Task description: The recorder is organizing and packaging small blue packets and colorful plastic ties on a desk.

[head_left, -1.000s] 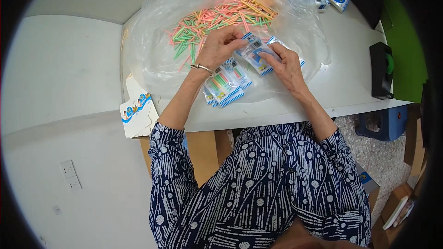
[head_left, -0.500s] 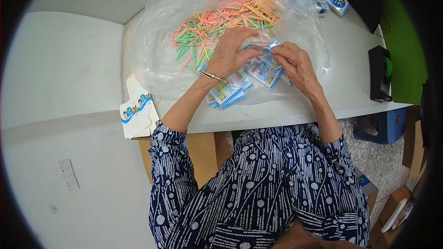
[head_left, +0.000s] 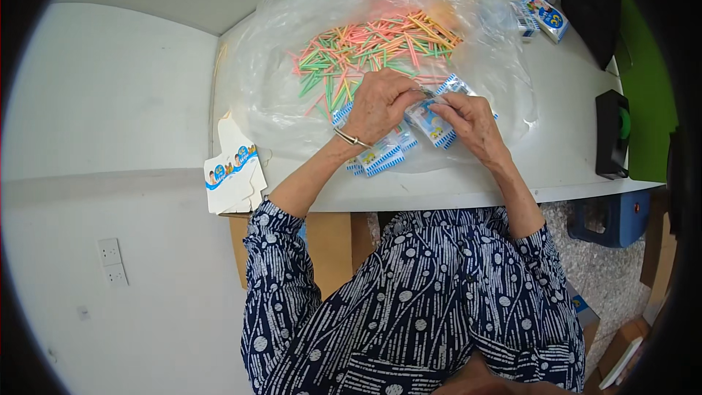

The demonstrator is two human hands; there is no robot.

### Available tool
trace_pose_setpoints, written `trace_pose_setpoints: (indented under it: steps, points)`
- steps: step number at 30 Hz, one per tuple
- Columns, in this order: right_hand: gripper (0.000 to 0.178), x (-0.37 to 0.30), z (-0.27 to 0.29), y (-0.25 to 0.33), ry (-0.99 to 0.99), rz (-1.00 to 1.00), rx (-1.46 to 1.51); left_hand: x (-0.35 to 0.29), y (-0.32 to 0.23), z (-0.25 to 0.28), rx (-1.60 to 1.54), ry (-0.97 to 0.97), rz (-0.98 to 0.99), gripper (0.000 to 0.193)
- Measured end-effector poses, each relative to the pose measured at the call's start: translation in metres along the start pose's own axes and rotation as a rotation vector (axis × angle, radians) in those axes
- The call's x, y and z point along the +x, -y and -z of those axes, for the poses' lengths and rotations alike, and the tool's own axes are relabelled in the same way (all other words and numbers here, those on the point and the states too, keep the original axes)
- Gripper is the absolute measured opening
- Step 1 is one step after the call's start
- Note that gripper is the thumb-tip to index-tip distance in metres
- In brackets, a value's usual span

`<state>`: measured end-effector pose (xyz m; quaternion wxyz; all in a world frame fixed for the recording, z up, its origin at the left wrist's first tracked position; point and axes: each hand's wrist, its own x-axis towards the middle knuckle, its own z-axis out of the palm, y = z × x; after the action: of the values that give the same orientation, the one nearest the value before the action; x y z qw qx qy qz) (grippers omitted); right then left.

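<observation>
A small clear plastic packet with blue-and-white striped ends (head_left: 431, 124) is held between my two hands above the table's near side. My left hand (head_left: 379, 108), with a metal bangle at the wrist, pinches its upper left edge. At its upper right, the thumb and fingers of my right hand (head_left: 474, 126) close on it. Another striped packet (head_left: 455, 85) lies just behind my right fingers. Below my left hand several filled packets (head_left: 384, 159) overlap on the table. Beyond both hands, thin pink, green and yellow sticks (head_left: 373, 47) lie in a loose heap.
A clear plastic sheet or bag (head_left: 274, 95) spreads beneath the sticks. White printed card pieces (head_left: 235, 168) sit at the table's left corner. Small blue-and-white boxes (head_left: 545, 16) stand far right, near a black bag (head_left: 591, 11). A black tape dispenser (head_left: 610, 135) stands by the right edge.
My left fingers have come down and closed on the packet's upper edge, where they were spread before. The packet between my hands now faces up more plainly. The whole view has shifted slightly.
</observation>
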<state>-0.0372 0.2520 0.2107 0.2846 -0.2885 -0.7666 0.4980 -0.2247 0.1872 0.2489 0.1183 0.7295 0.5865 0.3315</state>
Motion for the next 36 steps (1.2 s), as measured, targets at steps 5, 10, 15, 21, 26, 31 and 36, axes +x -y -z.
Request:
trace_pose_setpoints:
  steps: [5, 10, 15, 21, 26, 31, 36]
  points:
    - [0.025, 0.001, -0.007, -0.002, 0.025, 0.042, -0.007, -0.005, 0.002, 0.002, 0.126, 0.030, 0.034, 0.013]
    - [0.031, 0.003, -0.009, -0.006, -0.006, 0.032, 0.009, 0.001, 0.025, 0.018, -0.215, 0.090, 0.223, 0.020]
    - [0.033, 0.005, -0.017, -0.025, -0.031, 0.089, -0.026, -0.015, 0.125, 0.073, 0.560, 0.005, 0.178, 0.030]
    - [0.033, 0.005, -0.017, -0.022, -0.015, 0.065, -0.024, -0.029, 0.170, 0.082, 0.933, 0.292, 0.289, 0.045]
    - [0.033, 0.005, -0.015, -0.020, -0.004, 0.056, -0.016, -0.029, 0.186, 0.071, 0.954, 0.182, 0.158, 0.036]
    - [0.033, 0.006, -0.015, -0.023, 0.002, 0.054, -0.017, -0.034, 0.196, 0.059, 1.030, 0.094, 0.135, 0.031]
    - [0.032, 0.006, -0.016, -0.021, 0.006, 0.052, 0.006, -0.036, 0.196, 0.060, 1.010, 0.154, 0.266, 0.028]
